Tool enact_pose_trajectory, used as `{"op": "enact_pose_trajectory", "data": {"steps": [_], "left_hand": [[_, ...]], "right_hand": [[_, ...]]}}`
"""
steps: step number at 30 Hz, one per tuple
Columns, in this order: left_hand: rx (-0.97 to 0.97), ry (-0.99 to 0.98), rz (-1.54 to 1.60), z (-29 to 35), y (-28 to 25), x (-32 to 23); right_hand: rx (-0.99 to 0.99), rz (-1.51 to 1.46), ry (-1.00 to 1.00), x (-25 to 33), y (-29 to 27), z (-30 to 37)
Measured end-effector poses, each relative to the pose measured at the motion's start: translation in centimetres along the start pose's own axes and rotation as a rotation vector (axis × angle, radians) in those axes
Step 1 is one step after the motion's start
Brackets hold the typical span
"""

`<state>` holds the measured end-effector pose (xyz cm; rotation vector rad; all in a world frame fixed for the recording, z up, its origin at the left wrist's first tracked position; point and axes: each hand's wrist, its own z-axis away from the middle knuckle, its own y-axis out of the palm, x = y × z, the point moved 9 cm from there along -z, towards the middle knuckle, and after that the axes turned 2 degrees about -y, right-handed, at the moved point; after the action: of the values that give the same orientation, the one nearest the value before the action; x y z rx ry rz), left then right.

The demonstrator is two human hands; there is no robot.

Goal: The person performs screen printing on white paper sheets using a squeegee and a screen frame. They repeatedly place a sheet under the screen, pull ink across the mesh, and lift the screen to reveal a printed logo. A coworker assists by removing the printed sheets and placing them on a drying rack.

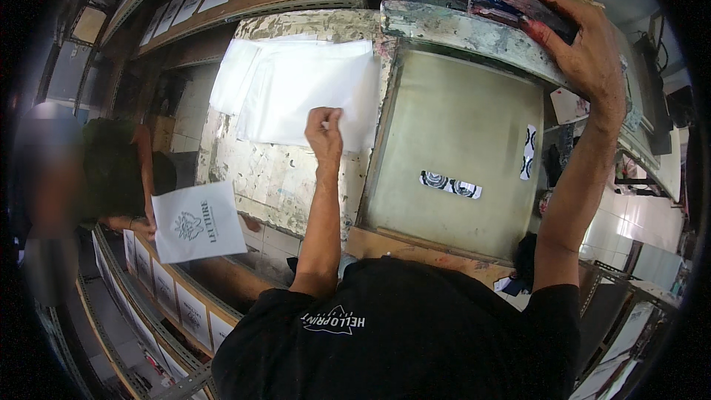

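One left hand (324,132) curls over white sheets (289,89) at eleven o'clock, can't tell if it's pinching one; right hand (586,52) spreads across an ink-smeared block (501,1) at one o'clock, grip unclear, probably just to keep it steady.

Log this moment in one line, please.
left hand: over white sheets, contact unclear | right hand: gripping stained block | framed screen: beside sheets | co-worker's hand: holding printed sheet
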<state>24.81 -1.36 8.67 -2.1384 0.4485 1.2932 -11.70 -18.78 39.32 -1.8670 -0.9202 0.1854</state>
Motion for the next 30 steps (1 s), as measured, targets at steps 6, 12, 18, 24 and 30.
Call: {"op": "enact_pose_trajectory", "data": {"steps": [6,12,18,24,30], "left_hand": [[0.766,0.226,-0.572,8.1,10.0,-2.9],[0.826,0.444,-0.504,13.9,19.3,-4.3],[0.909,0.510,-0.411,17.2,24.6,-6.8],[0.951,0.528,-0.410,20.0,23.7,-8.3],[0.951,0.534,-0.361,21.2,22.2,-8.7]], "right_hand": [[-0.004,-0.012,-0.039,0.2,-0.2,0.1],[-0.056,0.057,-0.097,0.8,-0.9,0.1],[0.039,-0.078,0.060,1.3,-1.2,-0.3],[-0.023,-0.026,0.006,3.1,-2.1,0.1],[0.016,-0.118,0.008,1.7,-1.2,-0.4]]}}
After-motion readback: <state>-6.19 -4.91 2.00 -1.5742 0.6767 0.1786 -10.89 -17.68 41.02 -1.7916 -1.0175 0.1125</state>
